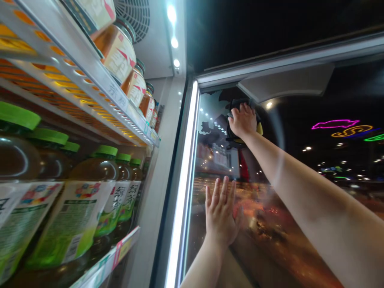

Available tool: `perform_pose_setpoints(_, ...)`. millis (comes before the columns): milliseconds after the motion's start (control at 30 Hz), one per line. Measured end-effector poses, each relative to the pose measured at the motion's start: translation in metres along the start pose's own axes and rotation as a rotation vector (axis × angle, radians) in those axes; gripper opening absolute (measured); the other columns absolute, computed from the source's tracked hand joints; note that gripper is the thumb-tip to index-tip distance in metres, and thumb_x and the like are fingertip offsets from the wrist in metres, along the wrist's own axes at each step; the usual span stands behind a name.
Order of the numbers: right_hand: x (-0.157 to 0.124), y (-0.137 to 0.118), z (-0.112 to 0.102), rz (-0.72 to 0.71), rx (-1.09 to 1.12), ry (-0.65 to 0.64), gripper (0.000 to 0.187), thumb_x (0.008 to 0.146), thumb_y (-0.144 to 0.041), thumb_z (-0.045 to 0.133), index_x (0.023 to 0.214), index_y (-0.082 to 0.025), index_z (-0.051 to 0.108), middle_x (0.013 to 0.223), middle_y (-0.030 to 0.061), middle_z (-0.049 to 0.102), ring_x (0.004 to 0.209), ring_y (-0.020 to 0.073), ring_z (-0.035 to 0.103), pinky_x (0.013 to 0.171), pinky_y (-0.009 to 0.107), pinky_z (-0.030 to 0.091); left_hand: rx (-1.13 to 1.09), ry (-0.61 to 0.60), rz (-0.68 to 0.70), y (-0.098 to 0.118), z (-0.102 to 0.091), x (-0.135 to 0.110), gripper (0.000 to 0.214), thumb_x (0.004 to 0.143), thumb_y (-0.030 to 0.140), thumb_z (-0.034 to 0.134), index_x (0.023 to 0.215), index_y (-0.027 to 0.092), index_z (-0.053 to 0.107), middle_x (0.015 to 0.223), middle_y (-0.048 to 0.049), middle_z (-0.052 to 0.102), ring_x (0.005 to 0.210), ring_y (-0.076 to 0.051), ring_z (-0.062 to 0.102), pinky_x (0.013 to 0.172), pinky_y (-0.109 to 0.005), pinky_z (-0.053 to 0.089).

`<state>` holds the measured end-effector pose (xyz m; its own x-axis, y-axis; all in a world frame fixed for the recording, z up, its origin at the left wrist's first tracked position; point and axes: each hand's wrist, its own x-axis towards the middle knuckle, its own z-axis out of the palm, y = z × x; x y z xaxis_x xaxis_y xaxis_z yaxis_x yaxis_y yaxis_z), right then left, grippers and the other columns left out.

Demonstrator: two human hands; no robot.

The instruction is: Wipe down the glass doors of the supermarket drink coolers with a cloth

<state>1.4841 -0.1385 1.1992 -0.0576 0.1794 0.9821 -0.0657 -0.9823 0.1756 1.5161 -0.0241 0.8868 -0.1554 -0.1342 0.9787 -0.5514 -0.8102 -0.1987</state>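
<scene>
My left hand (220,216) lies flat against the glass of the cooler door (207,232), its fingers spread and pointing up, with nothing in it. Higher up and to the right, my right hand (244,120) presses a dark, crumpled cloth (238,103) onto the same glass. A bit of yellow shows at the cloth's right side. The fingers curl over the cloth, and part of it is hidden under the hand. Beside the cloth, a pale patterned patch (211,110) shows on the glass near the door's upper corner.
On the left, the lower cooler shelf (102,268) holds several green-capped bottles (72,216). The upper shelf (105,80) carries several amber bottles (120,52). A lit strip (180,200) runs along the door's edge, and a metal frame (279,58) crosses its top.
</scene>
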Motion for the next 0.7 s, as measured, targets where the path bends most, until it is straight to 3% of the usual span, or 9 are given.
perform_pose_setpoints(100,-0.002,-0.059,0.019,-0.186,0.081,-0.088,0.046,0.100,-0.032,0.043,0.142,-0.016,0.055,0.157,0.0152,0.046,0.146,0.0341,0.038,0.120,0.060,0.023,0.023,-0.020,0.002,-0.001,0.000,-0.001,0.075,0.097,0.048,0.049,0.163,0.027,0.019,0.166,-0.0004,0.029,0.156,-0.028,0.022,0.130,-0.053,0.015)
perform_pose_setpoints(200,-0.031,-0.100,0.024,-0.391,0.183,-0.172,0.046,0.100,-0.027,0.043,0.143,-0.016,0.056,0.154,0.0130,0.051,0.143,0.0302,0.044,0.122,0.056,0.025,0.038,-0.039,0.006,0.000,0.000,0.000,0.074,0.098,0.048,0.047,0.163,0.026,0.019,0.166,-0.0004,0.029,0.156,-0.027,0.021,0.130,-0.053,0.016)
perform_pose_setpoints(333,-0.067,-0.097,0.015,-0.655,0.302,-0.237,0.037,0.095,-0.022,0.055,0.130,-0.016,0.065,0.138,0.0116,0.066,0.129,0.0250,0.060,0.118,0.045,0.035,0.026,-0.049,-0.014,0.003,0.000,0.000,0.073,0.098,0.046,0.047,0.163,0.026,0.019,0.167,0.0000,0.027,0.157,-0.027,0.020,0.130,-0.053,0.015)
perform_pose_setpoints(433,-0.059,-0.077,0.008,-0.831,0.328,-0.309,0.035,0.095,-0.026,0.060,0.129,-0.022,0.066,0.135,0.0063,0.068,0.126,0.0234,0.061,0.117,0.045,0.037,0.018,-0.043,-0.015,0.004,0.000,-0.001,0.072,0.098,0.045,0.047,0.163,0.026,0.019,0.167,-0.0001,0.028,0.156,-0.027,0.021,0.130,-0.053,0.013)
perform_pose_setpoints(500,-0.043,-0.073,0.009,-0.758,0.281,-0.287,0.037,0.096,-0.029,0.059,0.132,-0.020,0.064,0.145,0.0083,0.061,0.138,0.0252,0.052,0.119,0.047,0.035,0.025,-0.042,-0.012,0.003,-0.001,-0.001,0.072,0.099,0.046,0.047,0.162,0.027,0.020,0.167,0.0003,0.028,0.156,-0.026,0.021,0.131,-0.052,0.013)
perform_pose_setpoints(567,-0.034,-0.082,0.012,-0.587,0.219,-0.228,0.041,0.098,-0.030,0.057,0.135,-0.014,0.061,0.152,0.0132,0.052,0.145,0.0285,0.042,0.121,0.050,0.031,0.034,-0.044,-0.002,0.002,-0.002,-0.002,0.072,0.098,0.048,0.047,0.162,0.026,0.021,0.167,0.0005,0.028,0.157,-0.026,0.020,0.130,-0.052,0.014)
perform_pose_setpoints(633,-0.038,-0.097,0.016,-0.486,0.193,-0.207,0.043,0.097,-0.029,0.057,0.136,-0.011,0.060,0.153,0.0163,0.051,0.145,0.0303,0.043,0.122,0.051,0.029,0.037,-0.047,0.012,0.000,-0.002,-0.001,0.074,0.098,0.049,0.047,0.162,0.025,0.021,0.167,-0.0004,0.027,0.157,-0.027,0.020,0.130,-0.053,0.017)
perform_pose_setpoints(700,-0.054,-0.107,0.017,-0.528,0.212,-0.229,0.043,0.095,-0.028,0.059,0.135,-0.011,0.061,0.148,0.0157,0.056,0.140,0.0295,0.049,0.122,0.050,0.030,0.025,-0.046,0.020,-0.001,-0.002,0.000,0.076,0.097,0.045,0.049,0.162,0.022,0.019,0.167,-0.0032,0.030,0.156,-0.028,0.022,0.129,-0.054,0.020)
